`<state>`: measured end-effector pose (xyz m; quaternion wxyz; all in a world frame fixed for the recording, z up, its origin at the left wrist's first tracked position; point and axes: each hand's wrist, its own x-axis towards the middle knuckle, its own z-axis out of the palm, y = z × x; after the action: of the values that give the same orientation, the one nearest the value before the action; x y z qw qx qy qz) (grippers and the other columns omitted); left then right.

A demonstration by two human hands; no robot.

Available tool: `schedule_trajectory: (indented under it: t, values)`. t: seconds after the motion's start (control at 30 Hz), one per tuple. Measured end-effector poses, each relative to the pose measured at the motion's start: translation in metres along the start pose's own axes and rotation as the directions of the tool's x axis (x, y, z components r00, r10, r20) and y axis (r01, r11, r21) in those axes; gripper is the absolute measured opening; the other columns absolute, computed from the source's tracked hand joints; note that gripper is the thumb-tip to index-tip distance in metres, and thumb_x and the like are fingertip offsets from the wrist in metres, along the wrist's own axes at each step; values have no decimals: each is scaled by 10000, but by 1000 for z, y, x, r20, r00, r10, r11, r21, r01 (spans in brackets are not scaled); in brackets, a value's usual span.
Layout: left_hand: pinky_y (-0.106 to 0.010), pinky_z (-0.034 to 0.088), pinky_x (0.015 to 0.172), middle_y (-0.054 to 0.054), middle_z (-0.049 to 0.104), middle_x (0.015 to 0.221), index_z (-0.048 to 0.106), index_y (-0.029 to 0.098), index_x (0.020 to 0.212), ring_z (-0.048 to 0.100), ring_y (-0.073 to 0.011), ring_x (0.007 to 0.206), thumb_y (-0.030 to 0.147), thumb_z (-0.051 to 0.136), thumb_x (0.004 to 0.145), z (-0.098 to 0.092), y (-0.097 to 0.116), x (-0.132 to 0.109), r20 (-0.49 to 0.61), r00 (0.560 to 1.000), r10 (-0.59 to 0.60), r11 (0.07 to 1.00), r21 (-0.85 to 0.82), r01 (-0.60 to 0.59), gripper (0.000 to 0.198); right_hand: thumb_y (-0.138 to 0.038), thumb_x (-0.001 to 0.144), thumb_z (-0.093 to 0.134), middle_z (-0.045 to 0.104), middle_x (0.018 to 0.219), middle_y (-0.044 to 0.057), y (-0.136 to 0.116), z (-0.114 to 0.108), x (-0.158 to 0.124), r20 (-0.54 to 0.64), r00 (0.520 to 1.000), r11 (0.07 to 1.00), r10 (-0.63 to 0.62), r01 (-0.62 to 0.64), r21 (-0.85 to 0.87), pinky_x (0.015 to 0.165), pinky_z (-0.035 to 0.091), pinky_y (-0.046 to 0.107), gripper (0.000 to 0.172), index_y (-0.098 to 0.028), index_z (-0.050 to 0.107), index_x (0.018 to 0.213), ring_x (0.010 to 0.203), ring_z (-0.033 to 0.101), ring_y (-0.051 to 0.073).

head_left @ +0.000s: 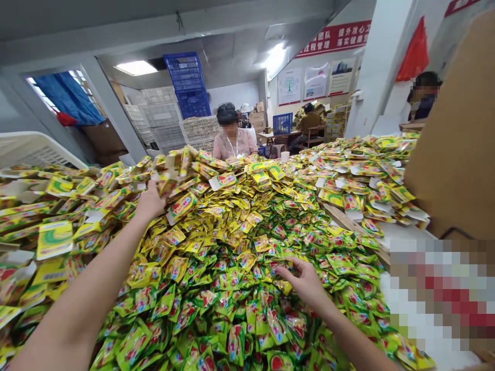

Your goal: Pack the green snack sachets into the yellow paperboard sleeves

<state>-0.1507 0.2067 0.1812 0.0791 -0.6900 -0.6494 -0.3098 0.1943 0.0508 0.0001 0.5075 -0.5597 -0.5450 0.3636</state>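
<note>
Straight ahead of you, blue plastic crates sit stacked on white crates near the far wall. To your right, a red banner runs above paper posters. To your left, a blue curtain hangs at a window, and a ceiling light glows overhead.

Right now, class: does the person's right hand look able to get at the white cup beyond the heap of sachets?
Probably not: the right hand is down on the near side, and the mound of foil sachets rises between it and the white cup, far beyond.

"过程管理" on a red wall banner
</note>
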Motion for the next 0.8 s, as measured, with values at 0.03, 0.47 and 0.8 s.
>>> schedule_trajectory:
  t: [0.03, 0.47, 0.8]
  values:
    - [-490, 390, 895, -59, 572, 959, 357, 160, 1160, 525, -314, 1038, 399, 412, 882, 3, 6, -6, 6, 1000, 0, 1000, -18, 0, 371, -468, 709, 643, 676, 721, 54, 0, -2, 1, 0, 1000, 1000, 6, -6, 8, 592, 440, 290, 353, -139, 701, 823, 631, 574, 185]
    - [-353, 466, 655, -54, 654, 863, 505, 205, 1085, 597, -224, 725, 500, 628, 679, 16, 113, -185, 333, 889, 313, 910, -374, -180, 516, -481, 637, 733, 713, 823, 53, -22, -18, 0, -346, 938, 929, 14, 116, 352, 648, 522, 321, 388, -179, 666, 870, 720, 649, 204]
    - [-338, 495, 671, -58, 640, 922, 435, 218, 1085, 628, -231, 807, 409, 601, 748, 48, 133, -227, 13, 928, 373, 893, -275, -355, 421, -308, 721, 706, 704, 864, 63, -99, -18, -31, 27, 920, 914, -391, 391, -109, 727, 532, 351, 205, -200, 687, 894, 767, 645, 196]
